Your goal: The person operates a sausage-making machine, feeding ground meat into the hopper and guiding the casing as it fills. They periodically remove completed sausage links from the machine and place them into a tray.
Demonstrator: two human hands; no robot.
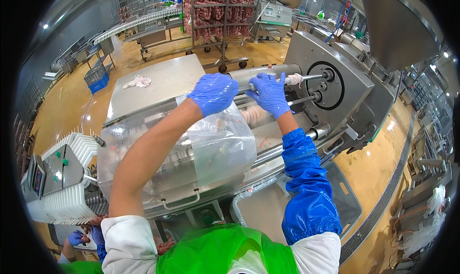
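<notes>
My left hand (214, 94), in a blue glove, is closed in front of the free end of a metal filling tube (314, 77). What its fingers hold, if anything, is hidden. My right hand (270, 93), gloved too, wraps round the same tube near that end. Pale, bunched sausage casing (295, 79) sits on the tube between this hand and the machine's round plate (327, 99). A second metal tube (302, 101) runs lower, beside the right wrist. Below the hands, a pale ribbed roll (253, 115) shows partly under the clear cover (223, 142).
A whitish clump (137, 81) lies on the steel lid (160, 77). A large steel hopper (400, 29) hangs at upper right. Behind stands a wheeled rack of sausages (223, 15). At lower left, a co-worker's gloved hand (75, 237) is near white racks (60, 202). A grey crate (342, 192) stands right.
</notes>
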